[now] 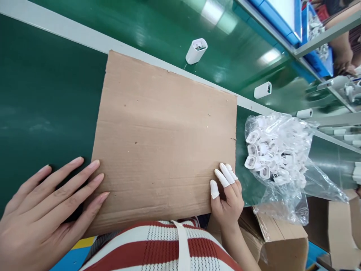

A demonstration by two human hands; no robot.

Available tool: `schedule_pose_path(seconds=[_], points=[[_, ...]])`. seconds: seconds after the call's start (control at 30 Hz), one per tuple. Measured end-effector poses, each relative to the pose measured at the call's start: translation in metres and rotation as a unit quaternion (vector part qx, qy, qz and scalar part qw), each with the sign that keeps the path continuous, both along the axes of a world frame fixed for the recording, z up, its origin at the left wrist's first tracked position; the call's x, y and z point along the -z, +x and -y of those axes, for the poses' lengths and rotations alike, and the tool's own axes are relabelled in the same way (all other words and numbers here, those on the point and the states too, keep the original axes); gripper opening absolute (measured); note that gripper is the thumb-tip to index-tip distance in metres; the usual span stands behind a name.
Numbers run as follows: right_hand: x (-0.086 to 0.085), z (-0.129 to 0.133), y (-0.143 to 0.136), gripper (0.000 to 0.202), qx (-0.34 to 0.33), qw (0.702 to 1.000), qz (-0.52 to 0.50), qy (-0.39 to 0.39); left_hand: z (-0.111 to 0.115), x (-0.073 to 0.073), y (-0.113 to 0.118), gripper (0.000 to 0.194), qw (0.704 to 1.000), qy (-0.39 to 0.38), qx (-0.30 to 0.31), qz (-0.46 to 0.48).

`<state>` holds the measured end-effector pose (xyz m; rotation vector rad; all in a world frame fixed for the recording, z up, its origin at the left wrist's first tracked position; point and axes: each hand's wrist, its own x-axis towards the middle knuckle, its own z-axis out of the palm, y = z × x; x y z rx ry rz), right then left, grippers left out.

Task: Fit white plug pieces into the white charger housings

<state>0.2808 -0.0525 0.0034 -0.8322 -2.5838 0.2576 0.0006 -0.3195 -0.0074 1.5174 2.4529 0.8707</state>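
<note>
A flat brown cardboard sheet (169, 143) lies on the green work surface in front of my body. My left hand (53, 210) is spread at its lower left edge, with several fingertips over the cardboard and nothing held. My right hand (228, 197) rests at the sheet's lower right corner, fingers apart, with white covers on several fingertips. Right of the cardboard is a clear plastic bag (278, 150) full of small white plug housings. Beyond the sheet, a white housing (196, 51) stands on the green belt.
Another white housing (262, 90) sits farther right on the belt, and one more (304, 113) is behind the bag. Open cardboard boxes (284, 248) stand at the lower right. Blue trays (317, 41) and a person's arm are at the upper right.
</note>
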Motion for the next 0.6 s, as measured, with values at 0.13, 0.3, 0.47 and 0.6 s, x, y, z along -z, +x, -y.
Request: schedule_pose_path(seconds=[0.13,0.3,0.47,0.6], points=[[0.001,-0.0002,-0.0001,0.045,-0.001,1.0,-0.007,0.002,-0.0018,-0.0005,-0.0021,0.073,1.0,0.002,-0.001,-0.022],[0.0022,-0.0005,-0.0002,0.044,-0.002,1.0,-0.01,0.005,-0.0018,0.0011,-0.0032,0.073,1.0,0.014,0.002,-0.023],[0.0021,-0.0007,-0.0009,0.042,-0.004,1.0,-0.009,0.003,-0.0026,0.0007,-0.0006,0.073,0.999,0.025,0.004,-0.026],[0.0012,-0.0003,-0.0012,0.04,0.004,1.0,-0.004,0.002,-0.008,-0.0061,-0.001,0.072,0.999,0.035,0.008,-0.037]])
